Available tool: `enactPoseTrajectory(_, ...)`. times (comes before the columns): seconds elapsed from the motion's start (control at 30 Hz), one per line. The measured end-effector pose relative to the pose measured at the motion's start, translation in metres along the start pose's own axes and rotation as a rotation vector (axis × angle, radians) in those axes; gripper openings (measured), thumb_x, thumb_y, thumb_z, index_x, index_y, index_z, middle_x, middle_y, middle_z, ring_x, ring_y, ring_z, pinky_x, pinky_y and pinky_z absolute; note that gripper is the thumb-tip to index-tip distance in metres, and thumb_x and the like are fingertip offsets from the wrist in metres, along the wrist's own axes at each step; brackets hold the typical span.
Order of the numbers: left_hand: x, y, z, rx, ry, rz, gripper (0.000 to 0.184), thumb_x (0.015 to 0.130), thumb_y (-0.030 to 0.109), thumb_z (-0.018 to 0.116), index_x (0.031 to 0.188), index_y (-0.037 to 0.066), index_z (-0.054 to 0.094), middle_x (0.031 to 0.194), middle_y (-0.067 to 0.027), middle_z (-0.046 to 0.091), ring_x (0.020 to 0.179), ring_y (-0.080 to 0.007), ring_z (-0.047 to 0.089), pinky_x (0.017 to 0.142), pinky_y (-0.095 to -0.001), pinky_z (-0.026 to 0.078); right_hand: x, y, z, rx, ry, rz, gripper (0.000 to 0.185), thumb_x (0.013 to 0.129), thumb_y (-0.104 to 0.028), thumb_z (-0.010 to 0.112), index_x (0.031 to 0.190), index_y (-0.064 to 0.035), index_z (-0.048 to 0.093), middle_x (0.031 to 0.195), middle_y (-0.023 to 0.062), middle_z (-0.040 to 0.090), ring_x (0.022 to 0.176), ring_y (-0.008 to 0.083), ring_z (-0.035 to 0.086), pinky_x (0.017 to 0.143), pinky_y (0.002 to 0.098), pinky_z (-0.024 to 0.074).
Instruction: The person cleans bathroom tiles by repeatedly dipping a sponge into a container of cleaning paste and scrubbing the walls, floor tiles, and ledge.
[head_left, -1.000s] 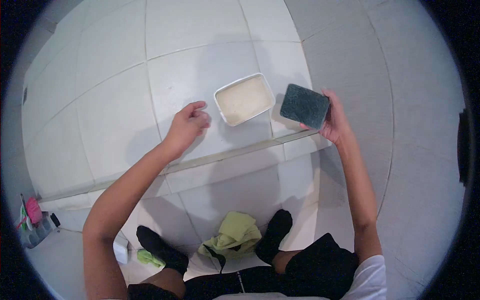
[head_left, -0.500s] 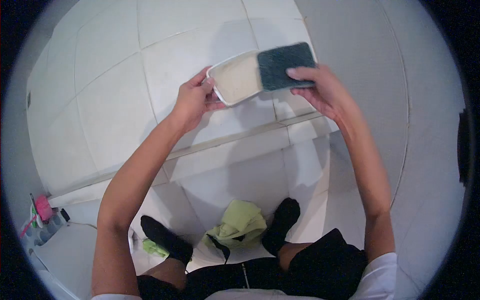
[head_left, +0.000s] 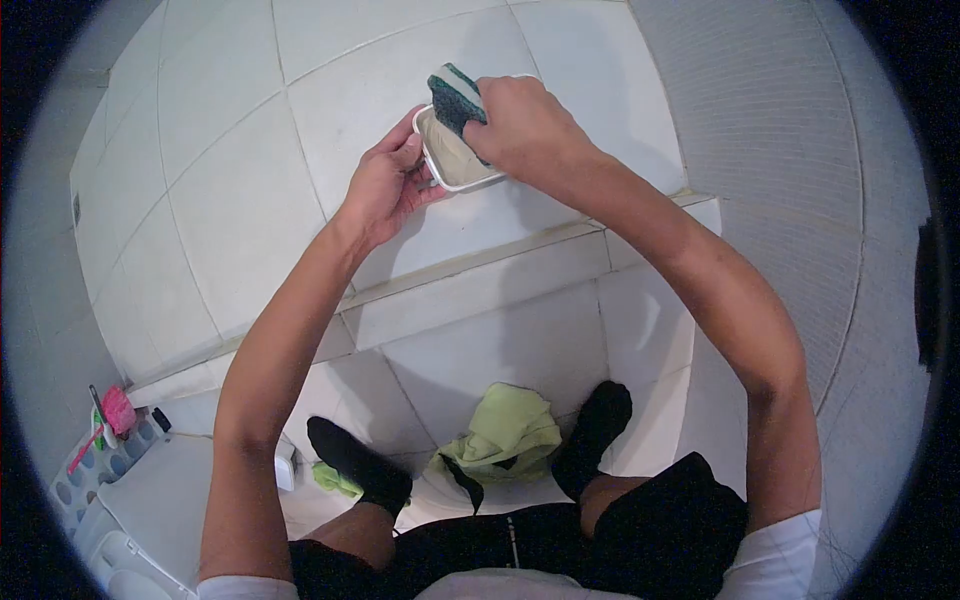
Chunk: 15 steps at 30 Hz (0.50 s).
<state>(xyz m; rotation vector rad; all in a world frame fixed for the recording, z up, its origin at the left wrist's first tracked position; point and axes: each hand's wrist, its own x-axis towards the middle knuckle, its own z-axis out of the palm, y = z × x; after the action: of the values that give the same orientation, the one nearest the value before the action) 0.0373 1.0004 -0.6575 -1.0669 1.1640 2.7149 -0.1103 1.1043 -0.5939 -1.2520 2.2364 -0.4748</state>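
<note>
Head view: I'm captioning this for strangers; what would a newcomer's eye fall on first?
Probably the dark green sponge, in the right hand over the white tub, whose left end the left hand holds. Next comes the yellow-green cloth lying between the black-socked feet.

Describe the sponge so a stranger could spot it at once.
Against the white tiled ledge, the left hand holds a pale tub. Over its opening, the right hand grips the sponge, whose dark green face and pale edge stripe set it apart from the tub.

White-tiled ledge (head_left: pixel 240 200), rectangular container (head_left: pixel 452 155) on top — lower floor (head_left: pixel 645 428), crumpled yellow-green cloth (head_left: pixel 507 425) on it
</note>
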Motion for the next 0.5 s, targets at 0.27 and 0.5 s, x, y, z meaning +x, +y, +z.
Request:
enactPoseTrajectory(0.27, -0.002, 0.003, 0.002, -0.021, 0.01, -0.03, 0.044, 0.099, 0.01, 0.031, 0.143, 0.015, 0.032, 0.113, -0.0046, 0.054, 0.09, -0.0145, 0.057, 0.079, -0.0343, 0.055, -0.006, 0.017, 0.024, 0.125, 0.04, -0.21, 0.031, 0.076, -0.011, 0.054, 0.106, -0.0066, 0.061, 0.095, 0.0207, 0.065, 0.09, 0.0384, 0.062, 0.077, 0.0463, 0.05)
enactPoseTrajectory(0.5, -0.001, 0.001, 0.001, -0.065, -0.012, -0.023, 0.043, 0.1, 0.016, 0.035, 0.143, 0.018, 0.033, 0.12, -0.004, 0.051, 0.101, -0.0179, 0.055, 0.088, -0.0368, 0.05, -0.004, 0.03, -0.011, 0.128, -0.253, -0.304, 0.038, 0.069, -0.005, 0.055, 0.106, -0.0068, 0.064, 0.097, 0.023, 0.064, 0.091, 0.0408, 0.06, 0.082, 0.0437, 0.0482)
